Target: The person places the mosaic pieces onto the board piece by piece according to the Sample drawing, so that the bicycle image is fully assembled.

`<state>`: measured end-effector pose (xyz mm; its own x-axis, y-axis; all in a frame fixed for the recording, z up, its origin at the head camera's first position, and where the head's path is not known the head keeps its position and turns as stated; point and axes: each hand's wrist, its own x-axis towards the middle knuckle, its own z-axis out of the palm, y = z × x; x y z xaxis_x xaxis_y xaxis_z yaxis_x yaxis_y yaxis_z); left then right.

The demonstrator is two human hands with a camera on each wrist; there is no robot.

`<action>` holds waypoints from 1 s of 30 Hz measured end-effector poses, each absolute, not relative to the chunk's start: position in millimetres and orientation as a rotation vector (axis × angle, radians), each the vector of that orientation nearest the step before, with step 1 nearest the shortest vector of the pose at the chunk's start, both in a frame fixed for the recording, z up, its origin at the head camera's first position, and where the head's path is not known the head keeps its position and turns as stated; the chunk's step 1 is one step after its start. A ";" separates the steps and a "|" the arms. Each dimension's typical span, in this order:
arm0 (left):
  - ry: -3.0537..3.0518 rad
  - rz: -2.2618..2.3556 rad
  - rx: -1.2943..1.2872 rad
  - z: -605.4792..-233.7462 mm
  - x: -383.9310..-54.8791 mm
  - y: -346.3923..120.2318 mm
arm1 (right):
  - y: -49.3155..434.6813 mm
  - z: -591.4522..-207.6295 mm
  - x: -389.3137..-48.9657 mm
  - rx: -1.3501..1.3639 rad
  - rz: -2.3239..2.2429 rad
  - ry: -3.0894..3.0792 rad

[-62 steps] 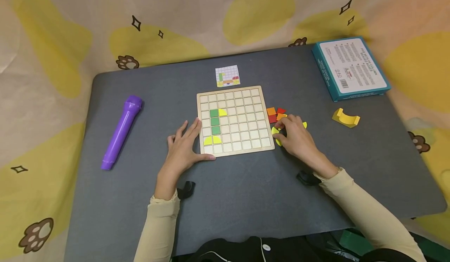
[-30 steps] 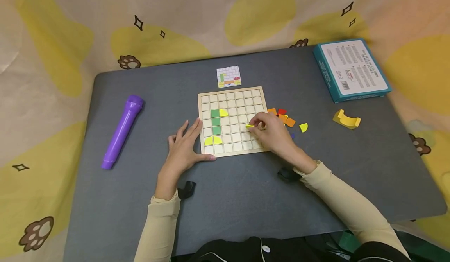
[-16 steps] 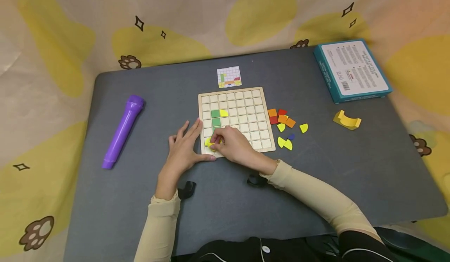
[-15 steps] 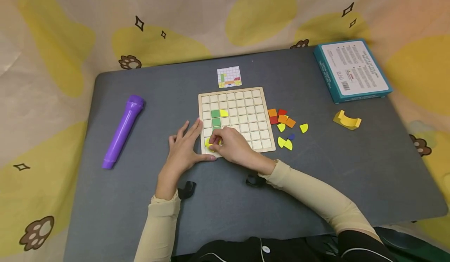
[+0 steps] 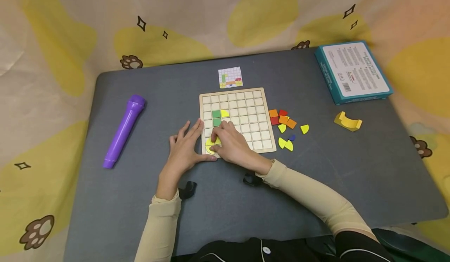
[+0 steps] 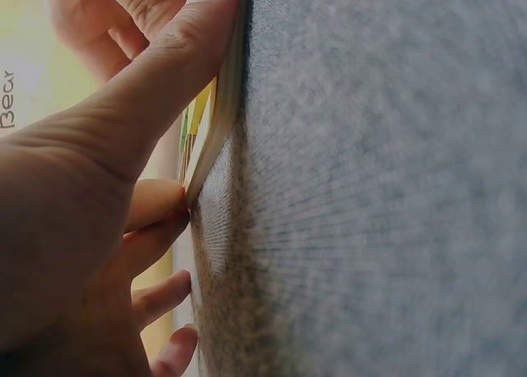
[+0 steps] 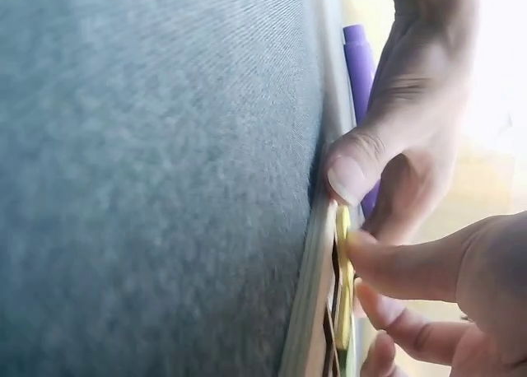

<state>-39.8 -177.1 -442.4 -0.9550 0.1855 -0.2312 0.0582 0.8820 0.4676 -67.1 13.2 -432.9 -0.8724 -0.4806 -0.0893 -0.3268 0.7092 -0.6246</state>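
A wooden grid board (image 5: 252,117) lies on the table, with green square tiles (image 5: 216,114) and yellow quarter-circle tiles (image 5: 225,113) set in some cells. My left hand (image 5: 184,144) rests against its near left corner, fingers spread along the left side and thumb on the near edge. With curled fingers, my right hand (image 5: 232,142) holds a yellow quarter-circle tile (image 5: 209,149) at the nearest row's leftmost cell. The right wrist view shows the thumb touching that tile (image 7: 343,229), low on the board. Part of the board's lower left is hidden under the right hand.
Loose orange tiles (image 5: 291,124), red, yellow and blue tiles lie right of the board. Behind it is a small pattern card (image 5: 230,77). A purple toy microphone (image 5: 124,131) lies left; a yellow arch block (image 5: 348,122) and teal box (image 5: 355,72) are right.
My right hand has carried a yellow tile from the loose pieces leftward across the board and lowered it at the near left corner. The left hand has stayed at the board.
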 end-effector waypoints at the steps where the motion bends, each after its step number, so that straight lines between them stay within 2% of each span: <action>1: 2.782 0.676 0.185 -442.4 -39.9 -177.0 | 15.4 -432.2 -67.5 -0.635 -0.908 2.668; 7: 2.785 0.669 0.181 -441.8 -39.6 -177.1 | 43.9 -425.5 -69.7 -0.571 -0.922 2.639; 13: 2.774 0.687 0.178 -442.3 -39.3 -177.0 | 99.4 -426.9 -62.3 -0.506 -0.963 2.676; 21: 2.768 0.697 0.173 -443.9 -40.2 -177.5 | 171.1 -422.6 -42.7 -0.270 -0.998 2.763; 30: 2.765 0.694 0.172 -442.8 -39.8 -176.7 | 197.8 -427.2 -31.2 -0.182 -0.972 2.849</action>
<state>-39.8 -176.7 -442.8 -0.9525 0.1827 -0.2438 0.0459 0.8772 0.4780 -31.2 197.8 -427.2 -0.9849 -0.1539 -0.0798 -0.0730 0.7857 -0.6143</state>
